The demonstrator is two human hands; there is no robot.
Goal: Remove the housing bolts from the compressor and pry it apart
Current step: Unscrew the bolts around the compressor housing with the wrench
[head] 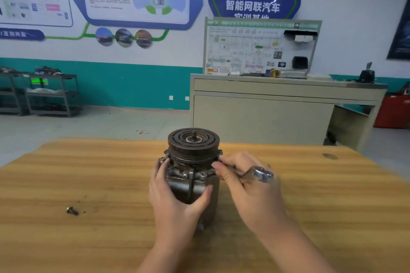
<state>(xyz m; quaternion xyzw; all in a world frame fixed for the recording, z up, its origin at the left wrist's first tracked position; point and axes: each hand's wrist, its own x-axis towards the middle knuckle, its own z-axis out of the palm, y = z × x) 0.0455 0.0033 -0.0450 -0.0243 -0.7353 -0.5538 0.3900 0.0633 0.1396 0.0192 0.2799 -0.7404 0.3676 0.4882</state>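
Compressor (192, 173) stands upright on worktop (88, 184), axis vertical. Left hand (175, 197) clasps its body; right hand (246, 186) holds wrench (258, 174) at 3 o'clock flange.

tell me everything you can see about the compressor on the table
The compressor stands upright on the wooden table, pulley end up. It looks like dull grey metal, grimy. On top sits a dark round pulley with concentric slots, grooves round its side and a short shaft at its centre. Below it a flange with bolt ears runs round the body. The left hand grips the body from the near side; the right hand, holding a wrench, touches the flange on the right.
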